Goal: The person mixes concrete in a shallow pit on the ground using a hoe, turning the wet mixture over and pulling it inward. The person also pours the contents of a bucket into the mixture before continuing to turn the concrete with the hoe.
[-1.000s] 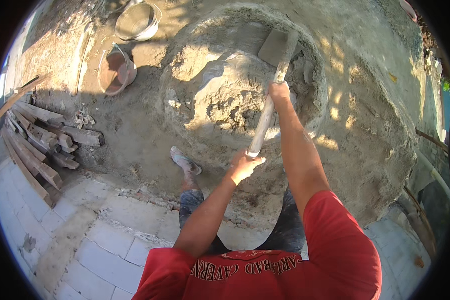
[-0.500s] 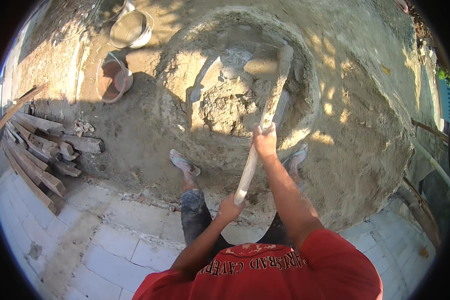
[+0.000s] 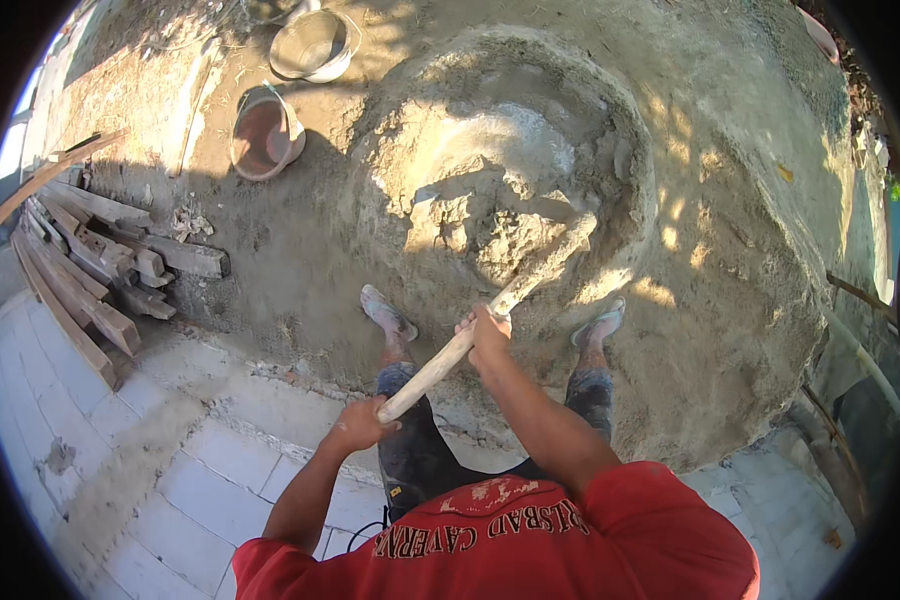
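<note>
My left hand (image 3: 361,425) is closed round the butt end of a pale wooden hoe handle (image 3: 432,372). Farther up the same shaft, my right hand (image 3: 489,335) grips it near the middle. The hoe slants away to the right, its far end caked with mortar. Its blade is mostly hidden in the heap and hard to make out. Beneath that end lies a pile of wet grey-brown mortar (image 3: 490,240), inside a round raised ring of sand and cement (image 3: 642,200). My feet stand at the ring's near edge, on either side of the handle.
A reddish-lined bucket (image 3: 267,140) and a grey bucket (image 3: 312,47) stand at the far left. Stacked wooden beams (image 3: 100,270) lie on the left. Pale blocks (image 3: 220,455) line the near side. A sloping sand mound (image 3: 730,290) spreads to the right.
Both hands have drawn the hoe nearer and to the left, and its handle now lies more slanted. Mortar in the ring's middle has been shifted toward me.
</note>
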Demonstrator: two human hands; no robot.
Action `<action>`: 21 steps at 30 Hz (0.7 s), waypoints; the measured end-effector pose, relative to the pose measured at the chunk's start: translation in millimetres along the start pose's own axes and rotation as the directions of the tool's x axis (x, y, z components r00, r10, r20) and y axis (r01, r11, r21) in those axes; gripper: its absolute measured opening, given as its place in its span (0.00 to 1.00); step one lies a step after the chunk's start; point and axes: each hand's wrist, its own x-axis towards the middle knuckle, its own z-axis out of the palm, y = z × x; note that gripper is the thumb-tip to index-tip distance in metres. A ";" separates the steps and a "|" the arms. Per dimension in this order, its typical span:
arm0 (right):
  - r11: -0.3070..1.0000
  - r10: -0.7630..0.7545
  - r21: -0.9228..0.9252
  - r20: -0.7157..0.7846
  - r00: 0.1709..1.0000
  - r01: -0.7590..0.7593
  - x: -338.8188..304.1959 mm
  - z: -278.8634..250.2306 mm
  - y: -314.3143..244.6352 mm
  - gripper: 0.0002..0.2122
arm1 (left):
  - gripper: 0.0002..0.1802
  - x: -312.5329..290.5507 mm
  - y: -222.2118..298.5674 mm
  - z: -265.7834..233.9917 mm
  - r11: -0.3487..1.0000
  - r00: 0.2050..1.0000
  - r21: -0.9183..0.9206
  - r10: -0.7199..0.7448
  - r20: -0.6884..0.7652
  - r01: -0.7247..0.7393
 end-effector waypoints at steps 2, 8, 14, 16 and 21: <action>0.998 0.058 0.023 0.102 0.993 -0.061 -47.6 -12.2 20.0 0.07 | 0.19 -25.6 -41.7 9.0 0.999 1.000 0.033 -0.012 -0.004 0.013; 0.954 0.054 -0.299 0.194 0.980 0.006 -79.9 -31.8 45.2 0.11 | 0.20 -87.5 -41.2 83.0 0.987 0.992 -0.104 -0.119 0.030 0.122; 0.638 -0.050 -0.756 0.149 0.988 0.146 119.1 29.4 -28.1 0.32 | 0.16 90.1 75.4 144.9 0.700 0.961 -0.672 -0.271 0.063 0.241; 0.532 -0.080 -0.832 0.134 0.988 0.156 143.6 32.9 -50.3 0.30 | 0.17 136.5 73.9 170.4 0.701 0.962 -0.682 -0.273 0.014 0.209; 0.309 -0.513 -0.664 0.487 0.707 0.681 177.2 77.8 -110.8 0.17 | 0.23 222.4 94.6 137.7 0.800 0.910 -0.573 -0.087 -0.405 -0.179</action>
